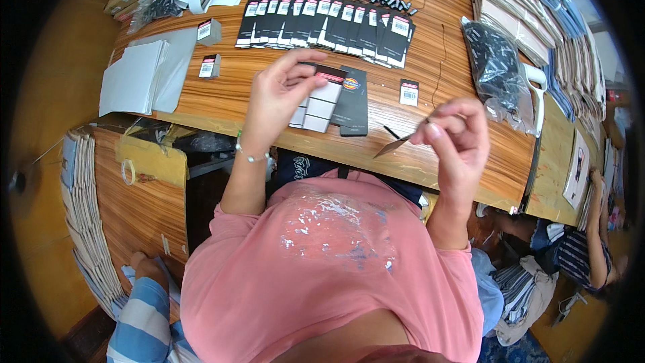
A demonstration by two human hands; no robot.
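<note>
My left hand pinches a small stack of black and white paper hang tags just above the wooden table. My right hand is raised near the table's front edge. Its fingertips grip a thin black string with a dark pointed end hanging toward the table. A long row of black tags with white labels and black cords lies overlapped further back on the table. One single small tag lies to the right of the tags in my left hand.
Grey flat sheets and two small boxes lie at the left. A plastic bag of black cords sits at the right, beside stacked folded garments. Stacks of paper bags stand low left. Another person sits at the right.
</note>
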